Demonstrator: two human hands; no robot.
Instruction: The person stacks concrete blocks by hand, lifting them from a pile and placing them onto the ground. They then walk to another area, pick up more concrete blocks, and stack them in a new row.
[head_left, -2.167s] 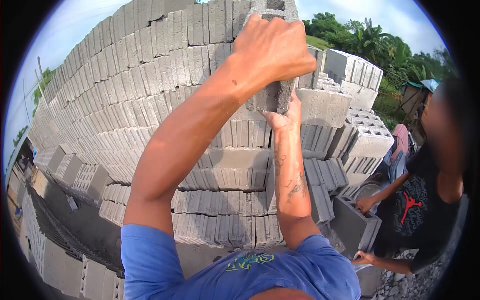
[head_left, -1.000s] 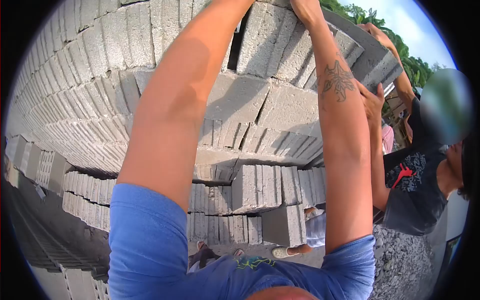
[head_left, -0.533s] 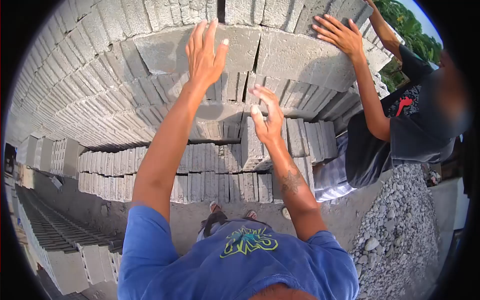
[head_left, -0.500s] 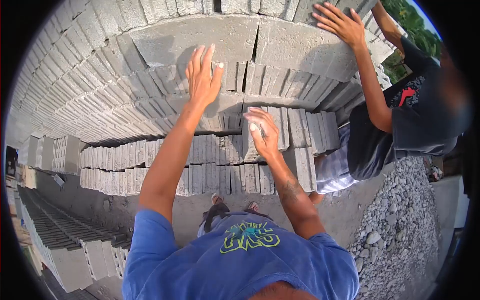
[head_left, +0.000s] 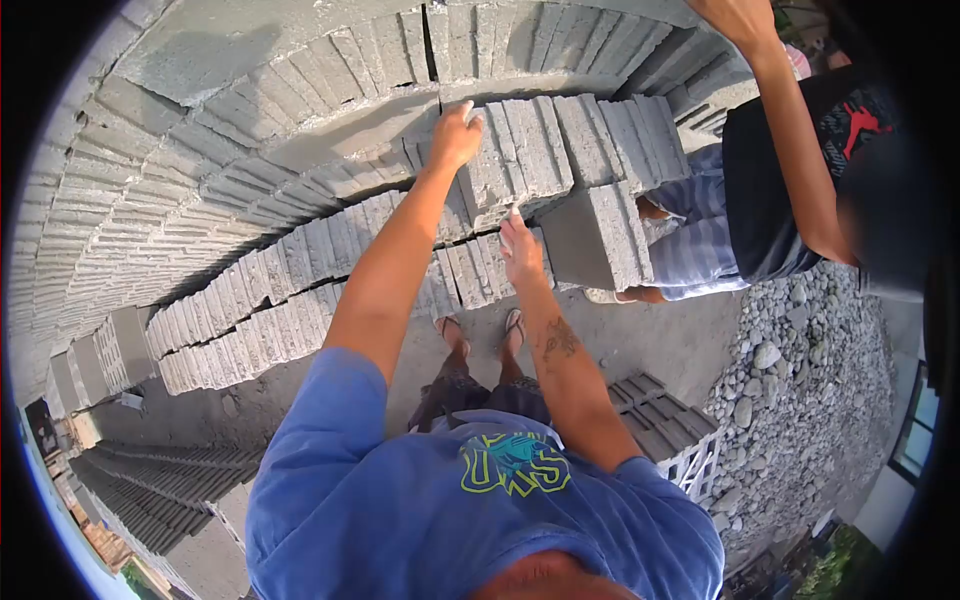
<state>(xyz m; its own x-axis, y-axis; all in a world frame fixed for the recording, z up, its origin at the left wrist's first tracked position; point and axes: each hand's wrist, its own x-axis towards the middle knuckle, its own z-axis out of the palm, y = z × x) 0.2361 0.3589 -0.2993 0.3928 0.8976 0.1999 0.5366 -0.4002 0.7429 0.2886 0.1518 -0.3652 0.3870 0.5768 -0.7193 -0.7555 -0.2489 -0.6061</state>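
A grey concrete block [head_left: 518, 160] sits on the lower stacked row, close to the wall of blocks. My left hand [head_left: 457, 138] is closed at its far left edge, fingers curled against the corner. Lower down, my right hand [head_left: 521, 252] grips the near bottom edge with its fingertips. Part of each hand's fingers is hidden by the block. To the right stand more blocks [head_left: 628, 140], and a smooth-sided block [head_left: 590, 240] leans out at the front of the row.
A tall curved wall of blocks [head_left: 190, 190] rises ahead. A co-worker [head_left: 790, 190] stands at the right with an arm raised. Gravel [head_left: 800, 370] is heaped at the right. More blocks [head_left: 665, 420] stand beside me, and others [head_left: 165, 490] at lower left.
My left hand has come down from the wall onto the block, and my right hand has moved to its lower edge. The view has tilted downward. The co-worker's hand is higher in view.
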